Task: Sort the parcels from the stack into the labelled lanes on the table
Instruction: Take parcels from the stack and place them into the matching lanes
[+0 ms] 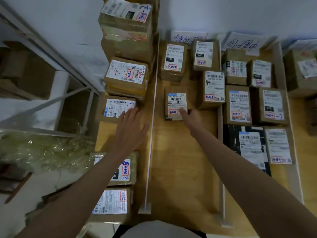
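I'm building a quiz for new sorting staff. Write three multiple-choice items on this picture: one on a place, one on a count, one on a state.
1. Where is the right hand?
A. on the black parcel
B. at the near corner of the small parcel in the first lane
C. on the paper sign

2. How many parcels lie in the first lane?
A. two
B. four
C. seven

3. How is the left hand?
A. flat, with straight fingers
B. a fist
C. pinching tape

Key: 1 B, its fingers touch that box's corner beside the red-framed sticker. 2 B, two at the back, one right of middle, one under the hand. 3 A, fingers reach straight toward the stack parcel.
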### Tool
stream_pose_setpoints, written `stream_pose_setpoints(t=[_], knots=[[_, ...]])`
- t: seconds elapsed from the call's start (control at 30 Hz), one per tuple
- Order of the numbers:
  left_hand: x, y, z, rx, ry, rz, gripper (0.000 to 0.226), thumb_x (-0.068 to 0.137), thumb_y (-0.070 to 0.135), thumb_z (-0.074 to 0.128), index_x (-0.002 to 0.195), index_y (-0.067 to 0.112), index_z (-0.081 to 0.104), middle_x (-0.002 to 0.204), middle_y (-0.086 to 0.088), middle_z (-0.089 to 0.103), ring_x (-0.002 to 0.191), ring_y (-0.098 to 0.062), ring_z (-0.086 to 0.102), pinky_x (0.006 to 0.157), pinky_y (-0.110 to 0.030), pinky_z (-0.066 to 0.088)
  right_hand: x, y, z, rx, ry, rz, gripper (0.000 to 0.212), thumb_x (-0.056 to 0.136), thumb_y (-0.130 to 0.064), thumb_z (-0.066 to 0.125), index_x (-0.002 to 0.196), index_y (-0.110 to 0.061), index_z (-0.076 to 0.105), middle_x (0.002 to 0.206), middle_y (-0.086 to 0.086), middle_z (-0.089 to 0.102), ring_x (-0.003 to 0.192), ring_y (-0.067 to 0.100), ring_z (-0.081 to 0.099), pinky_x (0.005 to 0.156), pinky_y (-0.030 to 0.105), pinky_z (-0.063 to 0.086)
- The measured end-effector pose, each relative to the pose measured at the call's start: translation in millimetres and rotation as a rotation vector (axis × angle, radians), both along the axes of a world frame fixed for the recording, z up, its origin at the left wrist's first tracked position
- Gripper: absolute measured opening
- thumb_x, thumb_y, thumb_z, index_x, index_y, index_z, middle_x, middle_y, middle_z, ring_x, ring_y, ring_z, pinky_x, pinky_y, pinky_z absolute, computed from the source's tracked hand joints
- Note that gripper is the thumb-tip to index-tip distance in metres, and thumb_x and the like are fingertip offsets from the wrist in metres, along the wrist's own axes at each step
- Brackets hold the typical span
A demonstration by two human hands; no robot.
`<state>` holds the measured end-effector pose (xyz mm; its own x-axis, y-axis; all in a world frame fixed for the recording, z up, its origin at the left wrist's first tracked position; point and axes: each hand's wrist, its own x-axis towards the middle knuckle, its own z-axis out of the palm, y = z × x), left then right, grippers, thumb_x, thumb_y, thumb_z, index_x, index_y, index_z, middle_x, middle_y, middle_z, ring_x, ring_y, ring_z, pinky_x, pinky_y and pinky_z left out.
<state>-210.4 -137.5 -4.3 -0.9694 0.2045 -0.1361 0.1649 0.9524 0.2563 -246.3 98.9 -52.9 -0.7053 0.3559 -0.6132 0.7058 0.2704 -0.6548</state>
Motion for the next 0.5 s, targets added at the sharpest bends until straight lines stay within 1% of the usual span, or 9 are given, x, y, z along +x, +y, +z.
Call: stream_pose_setpoints(t=[0.03, 0.1, 0.17, 0.27, 0.33, 0.43, 0.5], knots=[[0.3, -0.5, -1.3, 0.000, 0.007, 0.003, 0.052, 0.097, 0.042, 0.043, 0.137, 0.011, 0.053, 0.144, -0.009, 0.049, 0.137, -0.026, 0.041, 0.120, -0.044, 0.021, -6.6, -0.6, -3.2, 0.002, 0.005, 0.007, 0.037, 0.096, -0.045, 0.057, 0.114, -0.012, 0.060, 0.112, 0.004, 0.069, 0.099, 0.021, 0.065, 0.086, 0.044, 0.057], [1.9, -3.1, -4.0, -0.005, 0.007, 0.010, 0.049, 0.098, 0.040, 0.045, 0.137, 0.012, 0.052, 0.144, -0.009, 0.049, 0.138, -0.025, 0.040, 0.120, -0.044, 0.020, -18.9, -2.5, -7.9, 0.001, 0.031, 0.018, 0.034, 0.096, -0.046, 0.057, 0.109, -0.015, 0.060, 0.109, 0.002, 0.069, 0.095, 0.019, 0.065, 0.085, 0.044, 0.058], [4.5, -5.8, -5.0, -0.014, 0.007, 0.024, 0.048, 0.098, 0.041, 0.044, 0.137, 0.013, 0.051, 0.144, -0.009, 0.049, 0.137, -0.026, 0.042, 0.120, -0.043, 0.020, -29.4, -4.7, -11.7, 0.012, 0.047, 0.029, 0.039, 0.095, -0.050, 0.056, 0.112, -0.015, 0.060, 0.107, 0.001, 0.069, 0.095, 0.019, 0.066, 0.084, 0.046, 0.058], [7.7, -8.6, -3.6, -0.041, 0.014, 0.045, 0.055, 0.095, 0.044, 0.039, 0.136, 0.010, 0.052, 0.141, -0.012, 0.053, 0.134, -0.028, 0.046, 0.118, -0.045, 0.024, -40.6, -9.7, -15.6, 0.015, 0.040, 0.020, 0.044, 0.094, -0.053, 0.055, 0.115, -0.014, 0.056, 0.111, 0.005, 0.066, 0.098, 0.024, 0.065, 0.085, 0.049, 0.057], [9.9, -10.6, -1.8, -0.055, 0.013, 0.055, 0.057, 0.094, 0.045, 0.037, 0.136, 0.009, 0.052, 0.141, -0.012, 0.053, 0.134, -0.028, 0.046, 0.119, -0.046, 0.024, -44.0, -13.1, -12.9, 0.016, 0.040, 0.005, 0.048, 0.094, -0.052, 0.056, 0.119, -0.011, 0.054, 0.117, 0.009, 0.064, 0.102, 0.027, 0.064, 0.088, 0.049, 0.056], [13.0, -13.8, 2.1, -0.058, 0.010, 0.054, 0.057, 0.095, 0.046, 0.036, 0.137, 0.011, 0.053, 0.142, -0.011, 0.052, 0.136, -0.028, 0.044, 0.120, -0.046, 0.024, -39.4, -15.8, -4.9, -0.018, 0.040, -0.022, 0.059, 0.096, -0.048, 0.056, 0.137, -0.009, 0.043, 0.134, 0.012, 0.055, 0.119, 0.030, 0.057, 0.098, 0.049, 0.051], [15.4, -14.6, 5.1, -0.051, 0.018, 0.047, 0.056, 0.095, 0.046, 0.037, 0.136, 0.011, 0.054, 0.141, -0.011, 0.052, 0.135, -0.028, 0.045, 0.119, -0.047, 0.024, -29.2, -15.7, 3.0, -0.002, 0.060, -0.017, 0.061, 0.097, -0.043, 0.056, 0.144, -0.009, 0.037, 0.143, 0.012, 0.047, 0.128, 0.031, 0.051, 0.103, 0.049, 0.047]])
